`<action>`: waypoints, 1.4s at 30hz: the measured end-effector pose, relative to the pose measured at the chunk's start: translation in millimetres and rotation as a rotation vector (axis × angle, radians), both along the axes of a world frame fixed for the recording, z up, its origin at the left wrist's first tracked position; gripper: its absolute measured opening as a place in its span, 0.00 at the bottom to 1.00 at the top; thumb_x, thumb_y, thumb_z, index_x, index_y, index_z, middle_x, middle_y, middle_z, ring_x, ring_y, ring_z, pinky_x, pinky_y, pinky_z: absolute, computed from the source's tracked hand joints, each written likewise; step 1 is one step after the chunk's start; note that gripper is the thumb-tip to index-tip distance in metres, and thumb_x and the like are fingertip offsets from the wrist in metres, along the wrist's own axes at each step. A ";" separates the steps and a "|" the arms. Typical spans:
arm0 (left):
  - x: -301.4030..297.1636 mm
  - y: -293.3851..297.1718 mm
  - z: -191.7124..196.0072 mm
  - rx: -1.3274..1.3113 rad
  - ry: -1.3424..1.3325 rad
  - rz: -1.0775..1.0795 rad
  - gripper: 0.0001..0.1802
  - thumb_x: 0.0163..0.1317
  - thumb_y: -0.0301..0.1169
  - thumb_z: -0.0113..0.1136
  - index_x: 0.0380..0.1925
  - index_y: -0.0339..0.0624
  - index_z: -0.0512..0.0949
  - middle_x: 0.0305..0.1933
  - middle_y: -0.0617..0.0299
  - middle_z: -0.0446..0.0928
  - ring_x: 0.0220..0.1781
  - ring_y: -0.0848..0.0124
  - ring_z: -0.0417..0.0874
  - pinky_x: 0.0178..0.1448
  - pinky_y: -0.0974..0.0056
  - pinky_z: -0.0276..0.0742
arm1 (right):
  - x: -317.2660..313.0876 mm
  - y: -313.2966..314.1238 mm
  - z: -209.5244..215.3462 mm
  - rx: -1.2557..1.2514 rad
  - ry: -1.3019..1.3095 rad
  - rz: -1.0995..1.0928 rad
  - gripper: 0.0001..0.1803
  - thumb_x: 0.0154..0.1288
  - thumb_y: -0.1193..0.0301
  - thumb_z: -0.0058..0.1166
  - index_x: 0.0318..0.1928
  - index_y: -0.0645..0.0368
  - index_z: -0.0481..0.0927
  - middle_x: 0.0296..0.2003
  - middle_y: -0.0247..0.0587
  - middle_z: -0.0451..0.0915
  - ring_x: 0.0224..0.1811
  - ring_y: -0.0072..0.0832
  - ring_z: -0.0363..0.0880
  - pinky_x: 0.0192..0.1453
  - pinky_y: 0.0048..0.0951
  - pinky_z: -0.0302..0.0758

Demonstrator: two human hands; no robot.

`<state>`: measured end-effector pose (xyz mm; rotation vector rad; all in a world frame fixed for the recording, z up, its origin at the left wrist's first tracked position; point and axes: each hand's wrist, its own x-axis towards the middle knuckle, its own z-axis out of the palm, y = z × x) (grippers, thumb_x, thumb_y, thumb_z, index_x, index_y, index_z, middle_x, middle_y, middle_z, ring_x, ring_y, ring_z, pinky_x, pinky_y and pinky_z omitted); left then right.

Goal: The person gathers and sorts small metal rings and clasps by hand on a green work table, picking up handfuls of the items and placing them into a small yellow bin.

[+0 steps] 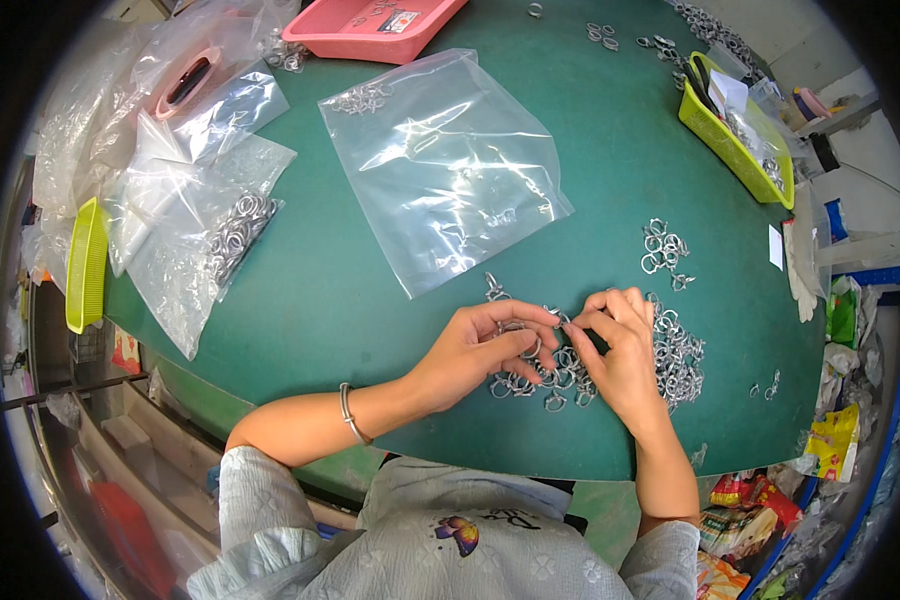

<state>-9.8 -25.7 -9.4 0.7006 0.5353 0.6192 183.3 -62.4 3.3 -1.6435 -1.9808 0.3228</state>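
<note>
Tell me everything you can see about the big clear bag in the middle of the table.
The clear bag looks like thin, glossy plastic, roughly rectangular, creased and catching bright reflections. It lies flat and askew on the green table. Small silvery rings show at its far left corner; whether inside or underneath is unclear. The left hand and right hand don't touch it.

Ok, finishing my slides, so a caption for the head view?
Left hand and right hand working among metal rings on a green table.

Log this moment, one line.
left hand: at metal ring; right hand: at same ring, grip unclear; beside right: loose ring pile; beyond: clear plastic bag
</note>
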 end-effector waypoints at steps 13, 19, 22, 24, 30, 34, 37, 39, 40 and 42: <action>-1.9 -7.8 1.1 0.485 0.225 -0.022 0.15 0.59 0.26 0.59 0.46 0.40 0.71 0.23 0.70 0.67 0.23 0.85 0.64 0.26 0.77 0.60 | -5.5 -7.3 7.2 -0.379 0.799 0.100 0.03 0.57 0.80 0.54 0.31 0.65 0.80 0.32 0.38 0.77 0.35 0.22 0.72 0.38 0.22 0.68; -8.4 5.4 6.9 -0.169 -0.062 -0.090 0.11 0.66 0.28 0.43 0.42 0.35 0.73 0.18 0.64 0.65 0.14 0.80 0.59 0.14 0.75 0.53 | -10.4 7.1 -0.8 0.116 0.031 0.057 0.12 0.45 0.77 0.62 0.35 0.59 0.80 0.32 0.36 0.75 0.37 0.34 0.70 0.41 0.32 0.65; -10.1 6.2 5.3 -0.171 -0.107 -0.080 0.13 0.67 0.31 0.39 0.39 0.35 0.73 0.21 0.57 0.70 0.12 0.78 0.60 0.12 0.75 0.53 | -7.8 7.9 -5.2 0.129 -0.089 0.087 0.10 0.45 0.77 0.62 0.33 0.59 0.80 0.30 0.34 0.75 0.37 0.32 0.71 0.41 0.31 0.63; -9.0 5.7 6.2 -0.198 -0.139 -0.051 0.13 0.67 0.31 0.38 0.36 0.35 0.72 0.24 0.52 0.73 0.12 0.77 0.60 0.12 0.75 0.53 | -4.7 8.3 -3.3 0.104 0.050 0.048 0.08 0.47 0.79 0.61 0.32 0.59 0.80 0.29 0.35 0.77 0.31 0.30 0.72 0.38 0.28 0.64; -8.0 7.0 -8.2 -0.294 -0.281 -0.001 0.12 0.67 0.32 0.40 0.36 0.38 0.72 0.37 0.50 0.74 0.25 0.74 0.70 0.20 0.76 0.61 | -14.1 -2.4 0.2 -0.276 1.119 -0.118 0.08 0.51 0.82 0.60 0.34 0.63 0.80 0.29 0.37 0.80 0.28 0.19 0.72 0.34 0.21 0.68; -2.5 0.9 -2.9 -0.067 -0.046 0.011 0.08 0.65 0.30 0.47 0.40 0.37 0.72 0.38 0.55 0.74 0.32 0.74 0.73 0.24 0.75 0.65 | -22.7 -8.7 3.2 -0.337 1.112 -0.070 0.09 0.52 0.82 0.59 0.36 0.63 0.80 0.29 0.36 0.79 0.29 0.18 0.72 0.34 0.19 0.69; -2.5 0.2 -2.1 0.003 0.076 -0.079 0.09 0.64 0.30 0.52 0.41 0.37 0.73 0.36 0.59 0.74 0.31 0.75 0.73 0.25 0.75 0.67 | -24.9 -8.8 5.4 -0.146 0.704 0.073 0.10 0.53 0.83 0.57 0.38 0.64 0.80 0.28 0.37 0.78 0.28 0.22 0.71 0.34 0.21 0.69; -5.4 2.8 -10.6 -0.119 -0.063 -0.045 0.09 0.64 0.28 0.51 0.41 0.37 0.73 0.36 0.58 0.74 0.31 0.75 0.73 0.26 0.75 0.67 | -21.9 -3.8 7.3 -0.054 0.589 0.013 0.10 0.53 0.82 0.57 0.39 0.64 0.80 0.29 0.38 0.78 0.29 0.23 0.72 0.34 0.22 0.69; -7.2 3.9 -12.7 -0.180 -0.133 -0.027 0.08 0.63 0.27 0.51 0.41 0.36 0.73 0.36 0.58 0.74 0.31 0.75 0.73 0.26 0.75 0.68 | -19.8 -1.7 8.0 -0.008 0.530 -0.016 0.11 0.53 0.82 0.57 0.39 0.63 0.81 0.29 0.38 0.78 0.29 0.24 0.72 0.33 0.22 0.70; -11.3 8.1 -11.2 -0.207 -0.221 -0.017 0.08 0.63 0.24 0.50 0.41 0.36 0.74 0.37 0.58 0.73 0.33 0.75 0.73 0.26 0.75 0.68 | -14.4 1.3 7.9 -0.024 0.442 -0.019 0.12 0.50 0.80 0.59 0.38 0.61 0.81 0.33 0.37 0.77 0.35 0.29 0.72 0.38 0.28 0.69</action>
